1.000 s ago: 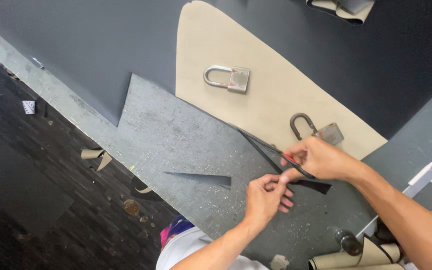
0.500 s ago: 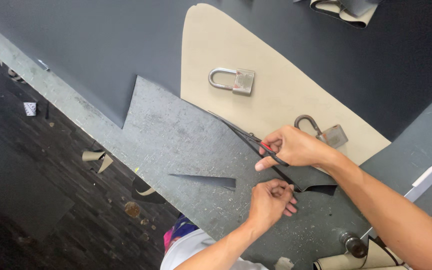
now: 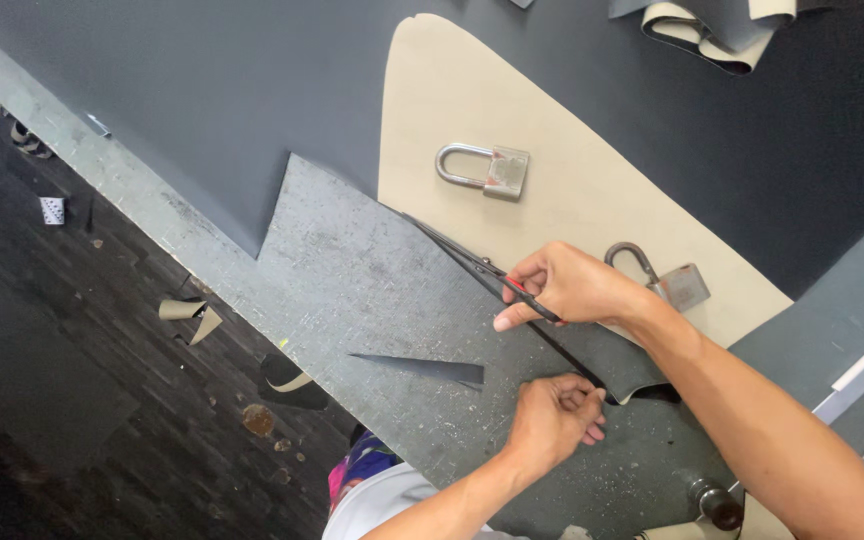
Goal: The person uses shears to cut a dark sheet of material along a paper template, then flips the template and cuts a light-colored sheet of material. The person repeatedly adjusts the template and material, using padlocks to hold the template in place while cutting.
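Right hand [image 3: 572,288] is gripping dark scissors [image 3: 472,262], grip pressed together around the handles, blades lying along the beige pattern [image 3: 552,120] edge. Left hand [image 3: 552,418] is pinching the dark cut strip [image 3: 607,365] at the near counter [image 3: 352,290]. Two padlocks [image 3: 487,170] are weighting the pattern.

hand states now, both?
Left hand: closed, pinching the dark strip.
Right hand: closed around scissors.
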